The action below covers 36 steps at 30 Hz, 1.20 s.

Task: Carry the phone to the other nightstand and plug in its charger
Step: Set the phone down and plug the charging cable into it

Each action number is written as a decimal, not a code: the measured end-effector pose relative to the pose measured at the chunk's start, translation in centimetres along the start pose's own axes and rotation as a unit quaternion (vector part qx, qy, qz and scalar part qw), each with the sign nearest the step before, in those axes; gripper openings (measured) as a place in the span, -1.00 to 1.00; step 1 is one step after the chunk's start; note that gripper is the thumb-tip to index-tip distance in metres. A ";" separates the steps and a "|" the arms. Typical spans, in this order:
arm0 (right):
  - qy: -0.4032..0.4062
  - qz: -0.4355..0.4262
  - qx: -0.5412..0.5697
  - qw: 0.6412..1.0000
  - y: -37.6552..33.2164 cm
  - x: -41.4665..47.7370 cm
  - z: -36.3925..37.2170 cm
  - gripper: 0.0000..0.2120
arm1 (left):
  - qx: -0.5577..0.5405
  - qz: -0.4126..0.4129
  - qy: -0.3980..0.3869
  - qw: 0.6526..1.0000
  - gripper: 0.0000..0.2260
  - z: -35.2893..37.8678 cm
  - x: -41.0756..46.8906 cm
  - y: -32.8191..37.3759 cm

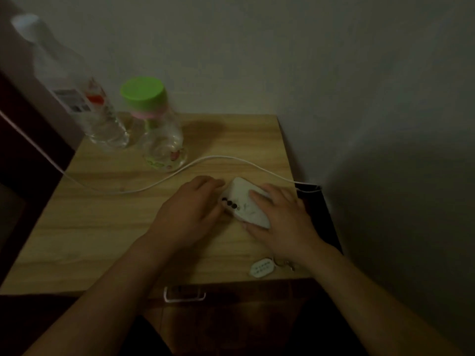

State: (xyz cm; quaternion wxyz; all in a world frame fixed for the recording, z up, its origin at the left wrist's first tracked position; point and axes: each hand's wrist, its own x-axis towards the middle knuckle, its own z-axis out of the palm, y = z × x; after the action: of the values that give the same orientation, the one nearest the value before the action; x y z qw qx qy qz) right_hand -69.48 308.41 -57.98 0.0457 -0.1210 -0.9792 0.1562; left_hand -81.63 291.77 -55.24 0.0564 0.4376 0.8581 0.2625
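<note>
**Both hands on the phone at the counter's right edge**

The white phone [244, 201] lies camera-side up on the wooden counter [102, 227]. The right hand [280, 219] clasps its right end; the left hand [190, 214] touches its left edge, its grip unclear. A white cable [144, 187] crosses behind. The labels on the far bottle [84, 98] and green-lidded jar [159, 132] are unreadable. A key fob [261, 269] sits near.

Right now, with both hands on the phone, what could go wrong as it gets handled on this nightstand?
1. The white cable lies across the nightstand close behind the phone; a hand could snag it and drag it into the green-lidded jar.
2. The phone sits near the right edge, so it could slip off.
3. The key fob lies near the front edge under the right hand; that forearm might knock it off.
</note>
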 end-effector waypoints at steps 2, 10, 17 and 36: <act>0.009 -0.005 0.029 1.000 0.2 -0.1 -0.2 -0.33 | 0.008 0.009 -0.001 1.000 -0.61 1.0 0.1 0.2; 0.156 0.102 0.151 0.971 8.4 0.3 -4.5 -0.54 | 0.017 -0.011 -0.019 1.000 -0.61 1.5 1.3 2.0; 0.121 0.078 0.147 0.979 11.7 1.9 -2.2 -0.84 | 0.009 -0.020 -0.003 1.000 -0.62 2.3 2.1 2.5; 0.191 -0.036 0.278 0.941 4.3 -0.7 -9.0 -0.94 | -0.073 0.093 0.045 0.992 -0.80 0.0 2.9 9.0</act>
State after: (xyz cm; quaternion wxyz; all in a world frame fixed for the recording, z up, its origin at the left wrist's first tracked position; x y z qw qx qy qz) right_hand -66.74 314.86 -50.82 0.2691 -0.0954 -0.8735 0.3944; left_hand -76.92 298.38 -50.31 0.0253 0.4982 0.7937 0.3481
